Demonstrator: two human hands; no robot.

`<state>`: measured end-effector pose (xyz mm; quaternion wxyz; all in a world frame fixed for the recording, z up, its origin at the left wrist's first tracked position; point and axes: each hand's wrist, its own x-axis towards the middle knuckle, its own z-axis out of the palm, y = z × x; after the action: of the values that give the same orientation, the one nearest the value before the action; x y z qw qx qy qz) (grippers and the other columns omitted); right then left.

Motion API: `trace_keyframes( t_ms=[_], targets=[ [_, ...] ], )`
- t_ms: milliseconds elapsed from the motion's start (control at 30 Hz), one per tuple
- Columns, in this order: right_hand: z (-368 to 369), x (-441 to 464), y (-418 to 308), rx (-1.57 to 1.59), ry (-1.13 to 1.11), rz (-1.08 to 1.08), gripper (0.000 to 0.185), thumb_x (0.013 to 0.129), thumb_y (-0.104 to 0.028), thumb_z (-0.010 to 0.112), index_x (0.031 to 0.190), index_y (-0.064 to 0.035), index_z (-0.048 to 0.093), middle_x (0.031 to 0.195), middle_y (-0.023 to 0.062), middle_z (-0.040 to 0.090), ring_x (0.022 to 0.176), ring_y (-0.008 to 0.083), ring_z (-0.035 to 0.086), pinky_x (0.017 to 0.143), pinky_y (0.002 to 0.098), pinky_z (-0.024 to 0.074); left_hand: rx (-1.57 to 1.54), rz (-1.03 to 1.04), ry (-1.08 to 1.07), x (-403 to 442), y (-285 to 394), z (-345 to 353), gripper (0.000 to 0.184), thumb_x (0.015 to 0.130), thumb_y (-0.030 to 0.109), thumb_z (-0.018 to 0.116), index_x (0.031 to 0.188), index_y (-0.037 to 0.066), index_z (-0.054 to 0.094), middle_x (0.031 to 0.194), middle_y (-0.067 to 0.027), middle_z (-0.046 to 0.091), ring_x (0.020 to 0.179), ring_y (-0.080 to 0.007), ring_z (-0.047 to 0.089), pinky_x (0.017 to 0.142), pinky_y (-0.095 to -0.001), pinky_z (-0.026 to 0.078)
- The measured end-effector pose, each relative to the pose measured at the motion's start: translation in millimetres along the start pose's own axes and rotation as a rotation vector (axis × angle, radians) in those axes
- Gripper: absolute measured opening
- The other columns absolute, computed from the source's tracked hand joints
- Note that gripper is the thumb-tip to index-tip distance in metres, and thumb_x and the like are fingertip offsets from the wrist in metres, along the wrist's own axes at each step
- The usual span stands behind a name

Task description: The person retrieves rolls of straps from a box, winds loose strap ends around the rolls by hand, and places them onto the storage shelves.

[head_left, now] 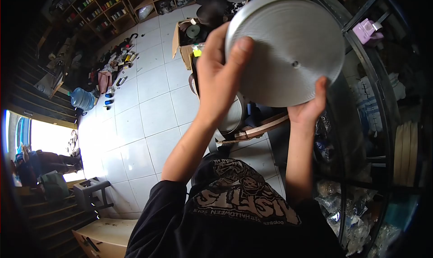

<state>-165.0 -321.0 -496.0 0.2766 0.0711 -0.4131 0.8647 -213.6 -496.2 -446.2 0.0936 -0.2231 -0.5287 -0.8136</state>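
Holding a large, flat, grey disc-shaped roll of what looks like wound strap [284, 46] up in the air, the person grips its rim with both hands. The left hand [218, 79] clasps the upper side, thumb across the face; the right hand [307, 108] supports the lower edge, thumb raised. How far their hidden fingers curl, I cannot tell. I'd judge it fairly heavy, smooth, its coils liable to slip; best held at opposite edges.
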Motion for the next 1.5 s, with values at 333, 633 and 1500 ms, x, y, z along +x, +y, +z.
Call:
trace_keyframes(
  t_ms=[333,633,1500],
  targets=[
    [-24.8,-6.8,-63.0,-0.137,0.429,-0.262,0.067,0.093,-0.052,0.042,0.136,-0.0014,0.037,0.133,0.0148,0.046,0.123,0.0300,0.045,0.104,0.0453,0.0367,-0.184,-0.065,-0.371,-45.4,-51.8,85.3,0.054,0.098,0.024,0.046,0.138,-0.007,0.024,0.126,-0.0147,0.046,0.120,-0.0210,0.042,0.104,-0.0320,0.029],
    [-58.1,-43.4,-14.6,-0.090,0.079,0.023,0.092,0.077,-0.053,0.067,0.144,-0.0065,0.025,0.147,0.0114,0.029,0.136,0.0315,0.027,0.112,0.0501,0.0225,-0.134,-0.017,-0.180,-21.8,-79.5,76.4,0.055,0.099,0.033,0.044,0.137,-0.005,0.031,0.125,-0.0136,0.048,0.117,-0.0196,0.044,0.101,-0.0313,0.031],
    [-60.7,-38.5,-15.2,0.068,0.245,0.008,0.068,0.085,-0.037,0.065,0.138,-0.0062,0.037,0.138,0.0098,0.044,0.128,0.0283,0.040,0.108,0.0460,0.0288,-0.061,-0.104,-0.120,9.1,-63.6,77.0,0.045,0.095,0.031,0.055,0.122,-0.005,0.054,0.110,-0.0116,0.063,0.102,-0.0147,0.056,0.091,-0.0260,0.041]
  ],
)
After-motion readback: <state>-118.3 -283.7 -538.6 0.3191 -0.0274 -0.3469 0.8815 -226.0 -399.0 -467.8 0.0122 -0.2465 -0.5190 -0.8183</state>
